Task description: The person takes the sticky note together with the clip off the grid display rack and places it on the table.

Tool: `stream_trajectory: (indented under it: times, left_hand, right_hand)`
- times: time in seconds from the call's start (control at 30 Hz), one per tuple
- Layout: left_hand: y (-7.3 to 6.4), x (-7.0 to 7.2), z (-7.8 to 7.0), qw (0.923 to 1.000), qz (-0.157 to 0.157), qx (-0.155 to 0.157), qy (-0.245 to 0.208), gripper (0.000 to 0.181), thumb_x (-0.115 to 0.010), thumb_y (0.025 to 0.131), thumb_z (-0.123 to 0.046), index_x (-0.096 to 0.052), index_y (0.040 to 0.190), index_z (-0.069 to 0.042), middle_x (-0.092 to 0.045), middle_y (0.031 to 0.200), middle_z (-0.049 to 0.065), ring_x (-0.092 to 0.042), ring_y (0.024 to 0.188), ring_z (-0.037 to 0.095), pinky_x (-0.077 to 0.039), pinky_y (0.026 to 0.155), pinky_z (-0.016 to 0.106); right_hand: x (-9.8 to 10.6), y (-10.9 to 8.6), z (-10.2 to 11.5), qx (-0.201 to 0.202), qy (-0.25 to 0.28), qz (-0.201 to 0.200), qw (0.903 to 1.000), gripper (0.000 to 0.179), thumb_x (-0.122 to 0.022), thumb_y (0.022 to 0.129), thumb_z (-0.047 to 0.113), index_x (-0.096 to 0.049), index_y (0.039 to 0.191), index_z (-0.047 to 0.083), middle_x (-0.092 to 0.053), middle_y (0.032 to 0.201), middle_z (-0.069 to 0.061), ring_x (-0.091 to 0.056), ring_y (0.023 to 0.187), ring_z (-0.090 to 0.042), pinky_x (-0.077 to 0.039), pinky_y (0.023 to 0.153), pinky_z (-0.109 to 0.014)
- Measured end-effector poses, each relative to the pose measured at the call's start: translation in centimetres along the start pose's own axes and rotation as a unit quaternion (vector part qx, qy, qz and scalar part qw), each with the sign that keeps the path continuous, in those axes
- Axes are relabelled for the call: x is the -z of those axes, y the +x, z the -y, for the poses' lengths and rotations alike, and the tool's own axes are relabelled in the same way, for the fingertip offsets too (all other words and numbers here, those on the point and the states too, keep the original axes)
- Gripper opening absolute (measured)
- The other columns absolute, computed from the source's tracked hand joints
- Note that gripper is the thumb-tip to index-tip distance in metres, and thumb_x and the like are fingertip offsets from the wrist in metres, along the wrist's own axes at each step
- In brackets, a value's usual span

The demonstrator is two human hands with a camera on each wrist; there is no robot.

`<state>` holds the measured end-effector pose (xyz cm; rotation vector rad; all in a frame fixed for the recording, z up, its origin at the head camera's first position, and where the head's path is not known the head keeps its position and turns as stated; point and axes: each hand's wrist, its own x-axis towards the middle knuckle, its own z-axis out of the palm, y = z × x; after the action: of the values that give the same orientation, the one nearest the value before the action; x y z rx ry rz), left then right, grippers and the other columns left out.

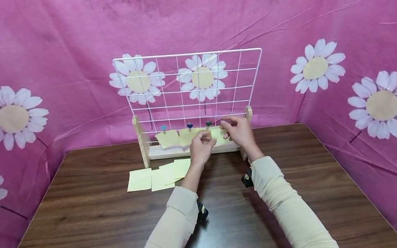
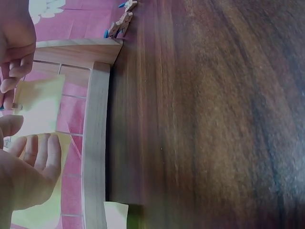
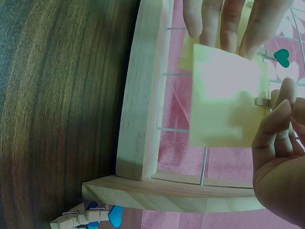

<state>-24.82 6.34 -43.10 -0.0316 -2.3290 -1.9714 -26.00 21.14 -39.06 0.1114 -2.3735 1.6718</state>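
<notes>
My right hand (image 1: 241, 132) pinches a small wooden clothespin (image 3: 261, 101) at the upper edge of a yellow sticky note (image 3: 224, 105), which hangs in front of a white wire grid (image 1: 212, 83). Thumb and fingers cover most of this clothespin. Beside the same note, my left hand (image 1: 201, 147) curves loosely, with a gap between thumb and fingers. In the left wrist view its fingertips (image 2: 54, 142) lie right at the note's side edge. To the left, a green heart clothespin (image 3: 281, 57) marks the neighbouring note (image 3: 187, 53), partly behind the left hand.
Wooden feet and a crossbar (image 1: 166, 153) support the grid. Another note (image 1: 167, 138) hangs at the grid's left under a light blue clothespin (image 1: 163, 129). Loose sticky notes (image 1: 139, 180) lie on the brown table (image 1: 103, 230). Spare blue-hearted clothespins (image 3: 86, 217) lie by the right foot.
</notes>
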Motion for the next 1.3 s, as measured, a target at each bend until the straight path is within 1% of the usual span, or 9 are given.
stream_trajectory:
  times: [0.1, 0.2, 0.37, 0.47, 0.53, 0.67, 0.97, 1.1, 1.3]
  left_hand:
    - [0.10, -0.09, -0.05, 0.9999, 0.001, 0.006, -0.010, 0.030, -0.074, 0.087, -0.007, -0.069, 0.116, -0.001, -0.069, 0.098, 0.008, -0.067, 0.090, 0.022, -0.061, 0.075, 0.028]
    - [0.11, -0.15, -0.09, 0.9994, 0.006, 0.016, -0.031, 0.031, -0.073, 0.086, -0.004, -0.067, 0.116, 0.000, -0.067, 0.095, 0.008, -0.066, 0.084, 0.020, -0.064, 0.072, 0.031]
    - [0.20, -0.35, -0.13, 0.9981, 0.006, 0.024, -0.056, 0.034, -0.073, 0.084, 0.002, -0.064, 0.116, 0.001, -0.065, 0.092, 0.008, -0.065, 0.081, 0.019, -0.065, 0.076, 0.040]
    - [0.17, -0.43, -0.26, 0.9969, 0.004, 0.027, -0.073, 0.037, -0.073, 0.080, 0.007, -0.063, 0.116, 0.001, -0.063, 0.092, 0.008, -0.065, 0.079, 0.019, -0.065, 0.076, 0.041]
    - [0.13, -0.47, -0.32, 0.9948, 0.006, 0.032, -0.097, 0.039, -0.071, 0.079, 0.011, -0.062, 0.116, 0.002, -0.061, 0.091, 0.009, -0.064, 0.078, 0.020, -0.065, 0.078, 0.044]
    - [0.07, -0.47, -0.48, 0.9926, 0.002, 0.039, -0.115, 0.039, -0.069, 0.078, 0.014, -0.062, 0.115, 0.003, -0.060, 0.090, 0.008, -0.062, 0.076, 0.018, -0.064, 0.081, 0.048]
    - [0.06, -0.49, -0.38, 0.9887, 0.007, 0.048, -0.142, 0.017, -0.066, 0.084, 0.011, -0.065, 0.100, 0.008, -0.061, 0.088, 0.010, -0.061, 0.074, 0.015, -0.064, 0.082, 0.047]
    - [-0.03, -0.48, -0.21, 0.9875, 0.013, 0.056, -0.147, 0.015, -0.064, 0.085, 0.011, -0.066, 0.099, 0.009, -0.061, 0.089, 0.012, -0.060, 0.076, 0.015, -0.063, 0.083, 0.046]
    - [-0.14, -0.30, -0.10, 0.9863, 0.021, 0.065, -0.150, 0.016, -0.063, 0.084, 0.012, -0.066, 0.099, 0.009, -0.060, 0.088, 0.011, -0.059, 0.075, 0.015, -0.061, 0.087, 0.051]
  right_hand:
    - [-0.10, 0.18, -0.08, 0.000, 0.002, 0.000, 1.0000, 0.028, -0.063, 0.101, 0.010, -0.068, 0.123, -0.006, -0.072, 0.095, -0.025, -0.059, 0.048, -0.005, -0.051, 0.042, -0.016]
    - [-0.25, 0.28, -0.14, -0.006, 0.007, 0.000, 1.0000, 0.028, -0.063, 0.101, 0.011, -0.067, 0.123, -0.007, -0.071, 0.095, -0.025, -0.059, 0.047, -0.004, -0.050, 0.042, -0.016]
    - [-0.41, 0.40, -0.07, -0.004, 0.011, 0.000, 0.9999, 0.030, -0.063, 0.101, 0.011, -0.066, 0.123, -0.009, -0.071, 0.096, -0.026, -0.059, 0.048, -0.005, -0.050, 0.042, -0.016]
    - [-0.40, 0.49, -0.09, -0.001, 0.006, -0.002, 1.0000, 0.029, -0.063, 0.101, 0.010, -0.067, 0.123, -0.008, -0.071, 0.095, -0.027, -0.059, 0.048, -0.005, -0.048, 0.041, -0.015]
    - [-0.38, 0.55, -0.13, -0.001, 0.003, -0.002, 1.0000, 0.028, -0.063, 0.101, 0.011, -0.067, 0.123, -0.008, -0.071, 0.095, -0.027, -0.059, 0.048, -0.005, -0.047, 0.041, -0.015]
    - [-0.28, 0.62, -0.15, -0.002, -0.005, -0.001, 1.0000, 0.029, -0.063, 0.102, 0.011, -0.067, 0.123, -0.007, -0.071, 0.096, -0.026, -0.059, 0.049, -0.005, -0.047, 0.041, -0.015]
    - [-0.07, 0.37, -0.24, 0.002, -0.018, -0.012, 0.9998, 0.026, -0.064, 0.101, 0.010, -0.070, 0.121, -0.005, -0.072, 0.095, -0.024, -0.059, 0.049, -0.004, -0.045, 0.041, -0.015]
    - [-0.10, 0.21, -0.50, 0.007, -0.005, -0.021, 0.9997, 0.025, -0.065, 0.100, 0.008, -0.070, 0.119, -0.006, -0.072, 0.095, -0.026, -0.060, 0.049, -0.004, -0.049, 0.042, -0.015]
    - [-0.17, -0.07, -0.85, 0.005, -0.005, -0.053, 0.9986, 0.022, -0.066, 0.099, 0.007, -0.072, 0.116, -0.004, -0.073, 0.094, -0.024, -0.063, 0.048, -0.004, -0.053, 0.044, -0.016]
